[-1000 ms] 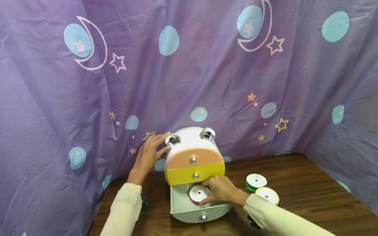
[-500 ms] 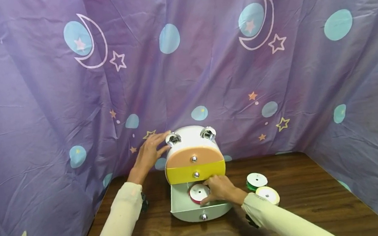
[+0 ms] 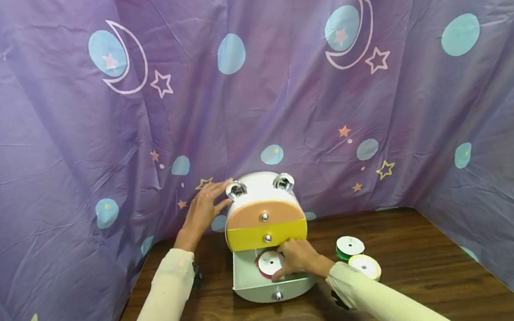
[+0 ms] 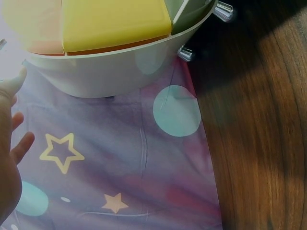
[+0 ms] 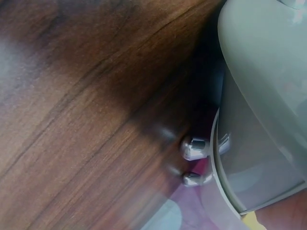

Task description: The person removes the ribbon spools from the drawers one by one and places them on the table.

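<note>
A small drawer cabinet with a white top [image 3: 261, 187] and two silver, eye-like knobs stands on the table. Its pale green bottom drawer [image 3: 251, 294] is pulled out. Inside that drawer lies a ribbon spool [image 3: 268, 264] with a white face and red edge. My right hand [image 3: 300, 257] reaches in and grips the spool's right side between thumb and fingers. At the cabinet's upper left, my left hand [image 3: 202, 208] has its extended fingers at the left knob [image 3: 236, 189]. In the right wrist view the drawer's outer wall [image 5: 264, 86] shows, but the hand is out of sight.
Right of the cabinet, a green ribbon spool [image 3: 350, 245] and a cream one [image 3: 366, 267] lie on the brown wooden table [image 3: 416, 269]. The orange drawer [image 3: 253, 215] and yellow drawer [image 3: 246, 238] are closed. A purple curtain [image 3: 278, 91] hangs close behind.
</note>
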Available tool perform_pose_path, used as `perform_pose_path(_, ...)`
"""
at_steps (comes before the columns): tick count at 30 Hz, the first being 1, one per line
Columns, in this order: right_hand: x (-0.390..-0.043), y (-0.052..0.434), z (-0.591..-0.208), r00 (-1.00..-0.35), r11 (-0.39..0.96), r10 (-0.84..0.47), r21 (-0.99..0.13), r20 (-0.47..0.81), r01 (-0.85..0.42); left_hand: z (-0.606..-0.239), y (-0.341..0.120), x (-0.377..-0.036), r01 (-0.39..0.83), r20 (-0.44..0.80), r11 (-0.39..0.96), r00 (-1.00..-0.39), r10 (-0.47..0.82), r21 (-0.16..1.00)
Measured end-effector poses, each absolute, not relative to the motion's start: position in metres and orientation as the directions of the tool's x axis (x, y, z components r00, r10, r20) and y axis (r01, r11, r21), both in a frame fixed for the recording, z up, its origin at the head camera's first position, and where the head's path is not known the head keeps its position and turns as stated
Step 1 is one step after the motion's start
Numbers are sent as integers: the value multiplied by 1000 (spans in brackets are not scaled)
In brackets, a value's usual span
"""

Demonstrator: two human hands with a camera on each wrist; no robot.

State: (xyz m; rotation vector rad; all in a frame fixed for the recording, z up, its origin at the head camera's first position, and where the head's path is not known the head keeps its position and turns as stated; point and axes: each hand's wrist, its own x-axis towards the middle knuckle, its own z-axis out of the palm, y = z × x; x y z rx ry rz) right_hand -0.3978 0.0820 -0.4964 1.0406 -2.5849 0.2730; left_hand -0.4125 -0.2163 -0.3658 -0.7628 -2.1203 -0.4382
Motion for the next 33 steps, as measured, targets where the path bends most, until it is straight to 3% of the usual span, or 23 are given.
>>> perform_pose_path(23,-376,92,-476,-699,732,-607,-78,378,-677,-365,-215,-411,641,790,766,-497,358,56)
perform_pose_path(33,-366,93,-458,-674,706,-628,-81,389,-704,-365,-214,-411,639,797,768,-487,358,46)
